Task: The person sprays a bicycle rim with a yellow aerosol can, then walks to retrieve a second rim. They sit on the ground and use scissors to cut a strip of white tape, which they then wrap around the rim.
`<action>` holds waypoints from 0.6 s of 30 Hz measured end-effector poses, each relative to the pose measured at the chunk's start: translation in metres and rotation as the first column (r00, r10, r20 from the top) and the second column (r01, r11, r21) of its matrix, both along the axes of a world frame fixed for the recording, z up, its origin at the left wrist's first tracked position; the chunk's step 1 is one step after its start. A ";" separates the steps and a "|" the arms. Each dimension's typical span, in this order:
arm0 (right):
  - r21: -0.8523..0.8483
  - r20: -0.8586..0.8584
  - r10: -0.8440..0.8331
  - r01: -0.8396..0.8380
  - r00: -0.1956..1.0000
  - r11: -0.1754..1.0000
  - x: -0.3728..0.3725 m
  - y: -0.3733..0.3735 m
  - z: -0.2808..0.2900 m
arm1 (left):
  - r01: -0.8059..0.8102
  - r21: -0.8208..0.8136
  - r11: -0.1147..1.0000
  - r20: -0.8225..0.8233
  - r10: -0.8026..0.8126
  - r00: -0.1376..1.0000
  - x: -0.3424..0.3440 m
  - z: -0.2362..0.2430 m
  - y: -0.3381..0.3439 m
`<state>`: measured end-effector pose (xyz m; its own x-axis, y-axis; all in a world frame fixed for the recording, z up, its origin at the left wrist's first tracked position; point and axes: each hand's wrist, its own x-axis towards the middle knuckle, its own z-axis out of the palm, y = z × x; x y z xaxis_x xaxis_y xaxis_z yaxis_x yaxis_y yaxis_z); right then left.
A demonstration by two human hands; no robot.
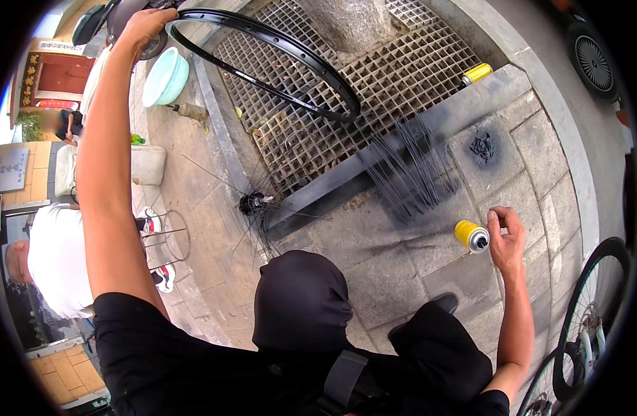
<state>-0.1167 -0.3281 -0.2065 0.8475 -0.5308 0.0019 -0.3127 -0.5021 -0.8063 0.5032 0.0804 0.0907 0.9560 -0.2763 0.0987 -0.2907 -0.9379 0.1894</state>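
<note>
A black wheel rim (337, 85) is held up over the tree grate, my left hand (152, 28) closed on its upper left edge. My right hand (505, 239) has curled fingers just right of a yellow spray can (466, 232) on the pavers; whether it touches the can or holds anything small is unclear. Dark spokes (412, 170) lean in rows across a paint-stained curb. A hub with spokes sticking out (256, 203) stands at the curb's corner. A pile of small black pieces (482, 147) lies in a painted patch on the right.
Tree trunk (343, 17), grate (429, 55), second yellow can (478, 73), mint basin (167, 76), pale jug (151, 165). At left a seated person (58, 260) in white sits near a wire stand (180, 239); another person (70, 125) is behind. Bicycle wheels (589, 305) stand at right.
</note>
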 end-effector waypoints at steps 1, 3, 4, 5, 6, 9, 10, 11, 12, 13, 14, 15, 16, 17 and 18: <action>0.002 -0.003 -0.003 0.003 1.000 1.000 -0.001 -0.001 -0.001 | -0.004 0.004 1.000 -0.005 0.004 1.000 -0.005 0.001 0.001; 0.006 -0.008 -0.006 0.006 1.000 1.000 -0.002 -0.001 -0.001 | -0.010 0.038 0.999 -0.003 0.010 1.000 -0.009 0.004 0.004; 0.008 -0.011 -0.006 0.006 1.000 1.000 -0.001 -0.001 0.000 | -0.013 0.067 0.998 0.004 0.013 1.000 -0.010 0.006 0.006; 0.010 -0.014 -0.006 0.006 1.000 1.000 -0.001 -0.002 0.000 | -0.017 0.096 0.995 0.010 0.016 1.000 -0.011 0.008 0.008; 0.003 -0.013 0.007 -0.007 1.000 1.000 0.000 -0.002 0.000 | -0.053 0.111 0.992 0.012 0.052 0.999 -0.012 0.012 0.007; -0.010 -0.005 0.036 -0.036 0.999 0.999 0.001 -0.003 0.001 | -0.029 0.105 0.994 0.022 0.027 0.999 -0.003 0.009 0.016; -0.006 0.001 0.039 -0.039 0.999 0.999 0.002 -0.003 0.002 | -0.050 0.132 0.990 -0.033 0.055 0.998 0.005 0.013 0.018; -0.002 0.008 0.040 -0.040 0.999 0.999 0.003 -0.002 0.002 | -0.054 0.129 0.990 -0.022 0.057 0.998 0.009 0.016 0.024; 0.001 0.009 0.032 -0.032 0.999 0.999 0.001 -0.002 0.000 | -0.048 0.125 0.991 -0.018 0.050 0.999 0.002 0.014 0.017; 0.005 0.010 0.022 -0.022 1.000 1.000 0.000 -0.003 -0.001 | -0.041 0.121 0.992 -0.014 0.043 0.999 -0.003 0.014 0.011; 0.010 0.012 0.013 -0.013 1.000 1.000 -0.001 -0.003 -0.003 | -0.090 0.093 0.992 -0.054 0.095 0.994 -0.004 0.016 0.006; 0.009 0.011 0.018 -0.018 1.000 1.000 -0.002 -0.003 -0.004 | -0.073 0.102 0.992 -0.074 0.080 0.994 -0.002 0.018 0.006; 0.011 0.013 0.023 -0.024 1.000 1.000 -0.002 -0.003 -0.004 | -0.057 0.112 0.992 -0.092 0.067 0.994 0.001 0.022 0.012; 0.013 0.016 0.030 -0.030 0.999 0.999 -0.001 -0.003 -0.004 | -0.041 0.123 0.992 -0.109 0.055 0.993 0.005 0.024 0.017; 0.006 0.012 0.029 -0.029 1.000 1.000 -0.001 -0.003 -0.002 | -0.040 0.055 0.998 -0.155 0.049 0.987 0.003 0.023 0.014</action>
